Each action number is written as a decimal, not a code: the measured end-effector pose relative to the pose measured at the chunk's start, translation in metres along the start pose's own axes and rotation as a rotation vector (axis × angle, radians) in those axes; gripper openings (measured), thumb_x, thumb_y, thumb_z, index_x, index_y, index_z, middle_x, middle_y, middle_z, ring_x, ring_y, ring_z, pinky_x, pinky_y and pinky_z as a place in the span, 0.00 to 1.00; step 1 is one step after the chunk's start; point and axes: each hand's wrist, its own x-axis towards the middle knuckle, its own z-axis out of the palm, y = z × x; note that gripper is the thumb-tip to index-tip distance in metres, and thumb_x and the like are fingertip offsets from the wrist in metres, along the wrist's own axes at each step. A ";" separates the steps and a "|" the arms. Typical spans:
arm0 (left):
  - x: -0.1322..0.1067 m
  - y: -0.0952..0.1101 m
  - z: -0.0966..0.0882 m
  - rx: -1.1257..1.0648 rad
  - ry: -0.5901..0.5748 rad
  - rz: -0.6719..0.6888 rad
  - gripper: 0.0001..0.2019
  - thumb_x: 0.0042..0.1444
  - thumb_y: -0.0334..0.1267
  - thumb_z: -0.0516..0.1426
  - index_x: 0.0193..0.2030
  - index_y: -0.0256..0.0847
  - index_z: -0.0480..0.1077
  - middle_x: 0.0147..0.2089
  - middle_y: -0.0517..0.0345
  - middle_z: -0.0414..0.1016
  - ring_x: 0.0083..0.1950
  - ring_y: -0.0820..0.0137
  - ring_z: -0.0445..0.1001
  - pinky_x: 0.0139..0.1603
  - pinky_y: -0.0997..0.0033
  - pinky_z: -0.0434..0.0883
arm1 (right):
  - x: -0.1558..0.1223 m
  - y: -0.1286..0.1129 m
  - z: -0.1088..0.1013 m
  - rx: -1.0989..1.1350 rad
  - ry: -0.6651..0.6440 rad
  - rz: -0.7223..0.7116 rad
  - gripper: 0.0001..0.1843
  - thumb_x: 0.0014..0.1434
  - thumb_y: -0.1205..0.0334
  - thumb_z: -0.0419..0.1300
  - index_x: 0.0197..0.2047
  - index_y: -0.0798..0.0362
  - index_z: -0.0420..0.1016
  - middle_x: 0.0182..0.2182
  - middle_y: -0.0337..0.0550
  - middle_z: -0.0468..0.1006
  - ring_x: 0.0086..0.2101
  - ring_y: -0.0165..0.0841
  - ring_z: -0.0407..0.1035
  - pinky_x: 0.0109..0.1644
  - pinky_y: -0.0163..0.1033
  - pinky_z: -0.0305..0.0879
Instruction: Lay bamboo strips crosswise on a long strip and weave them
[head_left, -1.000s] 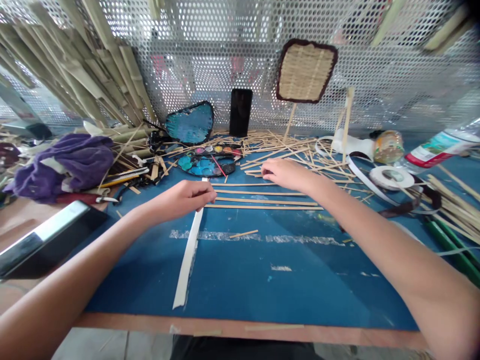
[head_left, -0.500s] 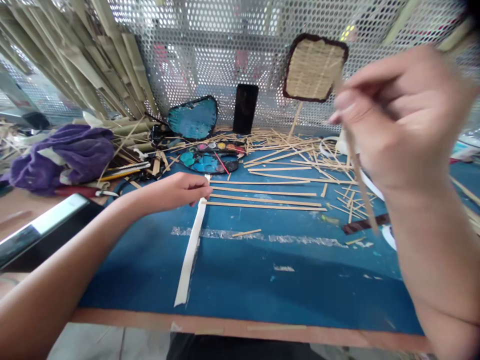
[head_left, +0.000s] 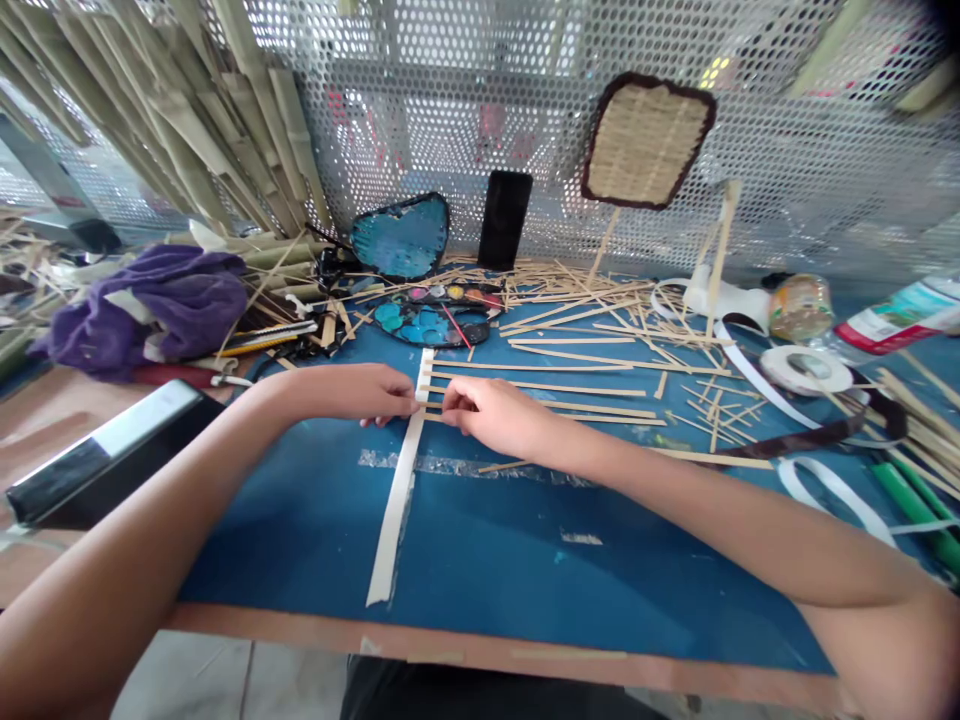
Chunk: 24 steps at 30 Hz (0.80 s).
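Note:
My right hand (head_left: 484, 412) pinches a thin bamboo strip (head_left: 712, 458) near its left end, low over the blue mat. The strip runs under my right forearm and comes out beyond it. My left hand (head_left: 384, 394) has its fingers closed at the strip's left end, over a band of white tape (head_left: 397, 500) stuck down on the mat. Several bamboo strips (head_left: 544, 386) lie side by side to the right, their left ends on the tape. My fingers partly cover the ends nearest to me.
A blue mat (head_left: 300, 540) covers the table. Behind lie a loose pile of strips (head_left: 570, 280), a paint palette (head_left: 431, 325) and an upright phone (head_left: 505, 220). A purple cloth (head_left: 150, 300) and black device (head_left: 112, 450) are left; a tape roll (head_left: 806, 371) and bottle (head_left: 900, 315) right.
My right hand has come down from the raised upper right to the tape, bringing a strip beside my left hand. My left hand stays at the tape, slightly nearer to me. The view has shifted slightly.

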 end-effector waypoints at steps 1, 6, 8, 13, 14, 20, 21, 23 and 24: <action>0.001 0.000 0.001 -0.006 0.001 -0.003 0.16 0.60 0.52 0.51 0.34 0.40 0.67 0.30 0.58 0.73 0.29 0.70 0.71 0.29 0.73 0.66 | 0.000 -0.004 0.000 -0.037 0.001 -0.007 0.04 0.64 0.63 0.59 0.38 0.52 0.74 0.31 0.39 0.79 0.30 0.29 0.68 0.37 0.36 0.56; 0.002 0.002 0.002 0.011 0.007 0.014 0.13 0.60 0.46 0.50 0.33 0.40 0.66 0.29 0.58 0.72 0.29 0.69 0.72 0.30 0.73 0.67 | 0.006 -0.009 0.006 -0.185 0.033 -0.046 0.05 0.65 0.64 0.58 0.36 0.52 0.73 0.31 0.38 0.79 0.32 0.31 0.68 0.46 0.41 0.54; 0.002 0.001 0.002 0.013 0.007 0.021 0.13 0.60 0.46 0.50 0.33 0.40 0.67 0.29 0.58 0.72 0.29 0.69 0.72 0.30 0.73 0.67 | 0.008 -0.007 0.009 -0.210 0.048 -0.056 0.06 0.66 0.63 0.58 0.36 0.52 0.73 0.32 0.38 0.79 0.33 0.32 0.68 0.48 0.42 0.53; 0.001 -0.001 0.001 0.011 0.006 0.026 0.14 0.60 0.48 0.51 0.32 0.40 0.67 0.28 0.59 0.72 0.29 0.69 0.71 0.29 0.73 0.65 | 0.009 -0.004 0.012 -0.141 0.024 -0.040 0.05 0.65 0.64 0.58 0.36 0.52 0.73 0.33 0.40 0.80 0.32 0.32 0.69 0.44 0.39 0.54; 0.001 -0.001 0.001 0.013 0.006 0.024 0.14 0.59 0.49 0.52 0.31 0.41 0.67 0.28 0.59 0.72 0.28 0.70 0.71 0.29 0.73 0.64 | 0.008 -0.004 0.012 -0.140 0.022 -0.034 0.05 0.65 0.64 0.58 0.36 0.52 0.72 0.33 0.40 0.80 0.32 0.32 0.68 0.43 0.39 0.53; 0.004 0.003 0.004 0.124 0.054 -0.004 0.20 0.59 0.56 0.52 0.29 0.41 0.68 0.26 0.59 0.71 0.28 0.70 0.68 0.27 0.73 0.57 | 0.006 -0.008 0.016 -0.372 0.074 -0.101 0.07 0.64 0.67 0.54 0.37 0.53 0.72 0.27 0.39 0.78 0.29 0.32 0.66 0.44 0.41 0.52; 0.004 0.005 0.005 0.164 0.074 -0.002 0.20 0.59 0.56 0.51 0.28 0.41 0.68 0.26 0.58 0.71 0.28 0.70 0.67 0.27 0.72 0.56 | 0.005 -0.009 0.017 -0.412 0.081 -0.122 0.07 0.65 0.67 0.53 0.37 0.54 0.72 0.28 0.39 0.78 0.29 0.33 0.66 0.43 0.41 0.52; 0.005 0.010 0.006 0.228 0.110 -0.009 0.19 0.59 0.53 0.51 0.26 0.40 0.68 0.26 0.57 0.71 0.28 0.70 0.66 0.27 0.71 0.55 | 0.002 -0.010 0.017 -0.488 0.102 -0.174 0.09 0.66 0.66 0.52 0.38 0.54 0.74 0.30 0.42 0.78 0.33 0.35 0.69 0.44 0.42 0.53; 0.005 0.013 0.007 0.248 0.120 -0.020 0.18 0.59 0.51 0.51 0.25 0.40 0.68 0.26 0.57 0.71 0.28 0.70 0.65 0.28 0.71 0.54 | -0.001 -0.010 0.016 -0.530 0.114 -0.208 0.10 0.67 0.65 0.52 0.39 0.55 0.74 0.33 0.44 0.78 0.36 0.37 0.69 0.44 0.43 0.54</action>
